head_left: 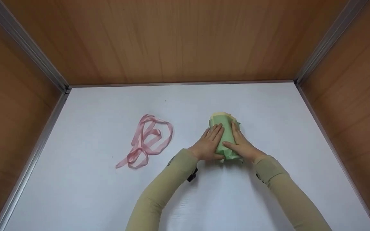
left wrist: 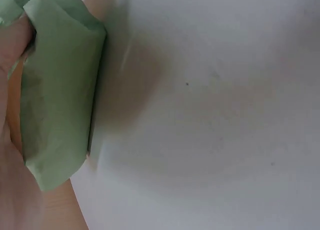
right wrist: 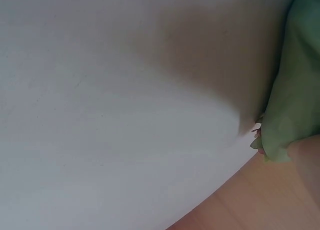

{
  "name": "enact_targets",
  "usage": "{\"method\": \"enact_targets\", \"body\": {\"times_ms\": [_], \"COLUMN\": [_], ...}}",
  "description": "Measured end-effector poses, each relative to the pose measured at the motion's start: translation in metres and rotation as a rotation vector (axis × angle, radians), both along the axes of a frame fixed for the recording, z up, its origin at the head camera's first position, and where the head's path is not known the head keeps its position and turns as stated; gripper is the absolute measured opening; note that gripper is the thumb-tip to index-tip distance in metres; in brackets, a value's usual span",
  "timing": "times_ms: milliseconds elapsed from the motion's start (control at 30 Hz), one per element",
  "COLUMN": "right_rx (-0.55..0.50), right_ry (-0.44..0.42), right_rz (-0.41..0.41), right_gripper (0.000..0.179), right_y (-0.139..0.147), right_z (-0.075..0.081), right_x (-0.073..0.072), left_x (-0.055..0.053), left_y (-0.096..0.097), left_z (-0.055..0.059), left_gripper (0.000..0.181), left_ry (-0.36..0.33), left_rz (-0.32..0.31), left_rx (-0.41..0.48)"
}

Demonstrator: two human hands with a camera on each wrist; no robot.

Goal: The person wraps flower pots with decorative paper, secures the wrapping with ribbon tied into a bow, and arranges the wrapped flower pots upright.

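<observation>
A bundle [head_left: 227,133] wrapped in green paper lies on the white table, a pale yellow layer [head_left: 221,114] showing at its far end. My left hand [head_left: 207,147] rests along its left side with straight fingers over the paper. From the right, my right hand [head_left: 245,147] presses on the wrap with extended fingers, its thumb across the top. In the left wrist view, the left thumb [left wrist: 14,42] touches the folded, crumpled near end of the green paper [left wrist: 65,94]. Small leafy, reddish bits [right wrist: 258,142] poke from the wrap's far edge in the right wrist view.
A loosely looped pink ribbon [head_left: 139,133] lies on the table [head_left: 92,192] left of the bundle. Wooden panels [head_left: 178,41] with metal edge strips stand at the back and both sides.
</observation>
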State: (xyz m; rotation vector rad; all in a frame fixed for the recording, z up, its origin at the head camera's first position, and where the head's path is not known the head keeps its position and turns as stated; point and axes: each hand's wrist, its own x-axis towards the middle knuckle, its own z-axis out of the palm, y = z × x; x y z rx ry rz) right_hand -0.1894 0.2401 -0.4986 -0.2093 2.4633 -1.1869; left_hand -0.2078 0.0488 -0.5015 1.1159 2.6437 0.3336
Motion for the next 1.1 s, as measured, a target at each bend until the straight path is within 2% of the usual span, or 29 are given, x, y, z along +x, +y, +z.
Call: {"method": "enact_targets", "body": {"times_ms": [200, 433, 533, 700, 900, 1100], "right_rx": [0.013, 0.008, 0.029, 0.09, 0.082, 0.154], "right_ry": [0.007, 0.021, 0.068, 0.169, 0.265, 0.419], "right_rz": [0.029, 0.111, 0.141, 0.183, 0.172, 0.2], "right_gripper": [0.094, 0.083, 0.086, 0.106, 0.117, 0.107], "right_y": [-0.001, 0.024, 0.041, 0.058, 0.047, 0.031], "right_z": [-0.001, 0.006, 0.007, 0.004, -0.001, -0.006], "right_x": [-0.001, 0.003, 0.006, 0.007, 0.005, 0.005], "left_x": [0.006, 0.009, 0.009, 0.009, 0.009, 0.009], "left_y": [0.006, 0.013, 0.012, 0.009, 0.003, -0.002], "left_z": [-0.009, -0.01, -0.009, -0.008, -0.008, -0.008], "left_gripper": [0.1, 0.101, 0.102, 0.102, 0.103, 0.103], "left_ry": [0.091, 0.096, 0.102, 0.085, 0.11, 0.113], "left_rz": [0.049, 0.067, 0.076, 0.086, 0.081, 0.083], "left_rx": [-0.089, -0.084, -0.094, -0.085, -0.083, -0.105]}}
